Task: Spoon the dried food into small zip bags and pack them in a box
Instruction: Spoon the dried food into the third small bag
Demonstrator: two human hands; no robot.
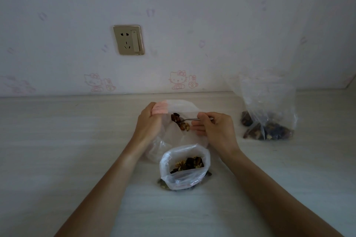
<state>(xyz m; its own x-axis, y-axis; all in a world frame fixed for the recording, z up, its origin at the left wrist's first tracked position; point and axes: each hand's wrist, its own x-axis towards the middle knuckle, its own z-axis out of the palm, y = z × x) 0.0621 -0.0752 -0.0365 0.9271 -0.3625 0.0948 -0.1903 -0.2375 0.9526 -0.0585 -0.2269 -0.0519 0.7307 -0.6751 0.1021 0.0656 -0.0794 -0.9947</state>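
Observation:
My left hand [149,121] grips the pink-striped mouth of a small clear zip bag [177,107] and holds it open above the table. My right hand [213,127] holds a metal spoon [189,119] whose bowl, loaded with dark dried food [175,117], is inside the bag's mouth. A few pieces [185,127] lie lower in that bag. In front of my hands stands an open plastic bag [184,167] with its rim rolled down, holding brown and dark dried food.
A larger clear bag [267,113] with dark dried food in its bottom stands at the right by the wall. The pale wooden table [67,140] meets a wall with a socket [128,40]. No box is in view.

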